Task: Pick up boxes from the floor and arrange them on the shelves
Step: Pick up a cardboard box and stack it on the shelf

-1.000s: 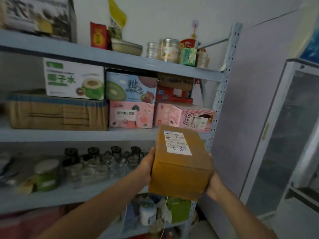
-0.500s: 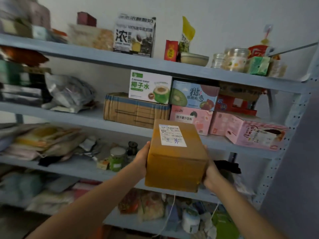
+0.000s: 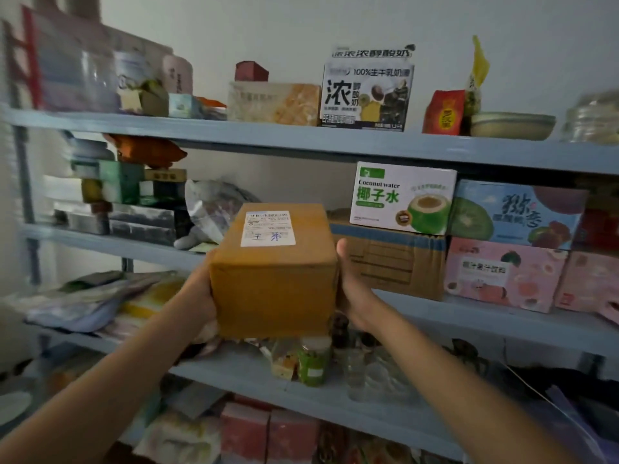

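Carton [image 3: 273, 289], white-labelled, is gripped by left hand [image 3: 197, 296] and right hand [image 3: 355, 296] near "Coconut water" box [image 3: 402, 199].

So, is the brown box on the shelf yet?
Not yet. Boxes like the coconut water box sit on the shelves. The brown box is held between the left hand and right hand, before the middle shelf. It needs setting down; the floor is out of view.
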